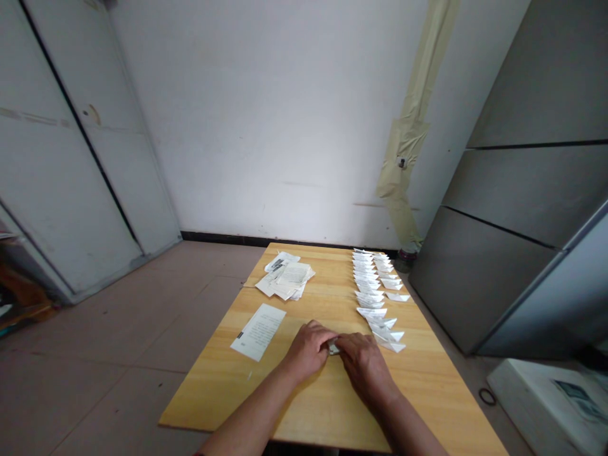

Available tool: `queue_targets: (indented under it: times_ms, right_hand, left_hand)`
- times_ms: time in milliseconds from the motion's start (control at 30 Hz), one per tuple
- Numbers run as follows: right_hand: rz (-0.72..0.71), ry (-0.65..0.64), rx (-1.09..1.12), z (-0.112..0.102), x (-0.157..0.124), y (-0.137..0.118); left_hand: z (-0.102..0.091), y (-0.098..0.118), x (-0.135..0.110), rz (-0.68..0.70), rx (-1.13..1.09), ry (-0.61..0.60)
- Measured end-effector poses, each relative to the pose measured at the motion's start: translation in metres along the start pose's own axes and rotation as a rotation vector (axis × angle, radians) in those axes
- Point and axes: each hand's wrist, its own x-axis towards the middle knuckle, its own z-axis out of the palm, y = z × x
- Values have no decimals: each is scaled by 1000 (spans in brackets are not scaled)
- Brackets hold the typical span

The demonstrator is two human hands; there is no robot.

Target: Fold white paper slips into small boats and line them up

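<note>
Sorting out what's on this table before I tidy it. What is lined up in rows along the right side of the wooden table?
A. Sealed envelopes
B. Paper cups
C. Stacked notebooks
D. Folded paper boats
D. The rows are folded white paper boats, with pointed ends and peaked folds, set along the right side of the wooden table.

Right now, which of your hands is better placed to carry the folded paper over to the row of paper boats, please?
Probably the right hand: it sits on the side of the folded paper nearest the paper boats, while the left hand lies farther off, toward the printed sheet.
</note>
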Motion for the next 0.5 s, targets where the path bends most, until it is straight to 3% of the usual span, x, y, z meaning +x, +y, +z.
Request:
queue_targets:
  times_ms: [333, 500]
  right_hand:
    - [25, 205, 112, 22, -10, 23]
    - [36, 278, 169, 21, -11, 23]
  left_hand:
    - [6, -4, 2, -73, 78, 8]
    - [6, -2, 2, -92, 111, 22]
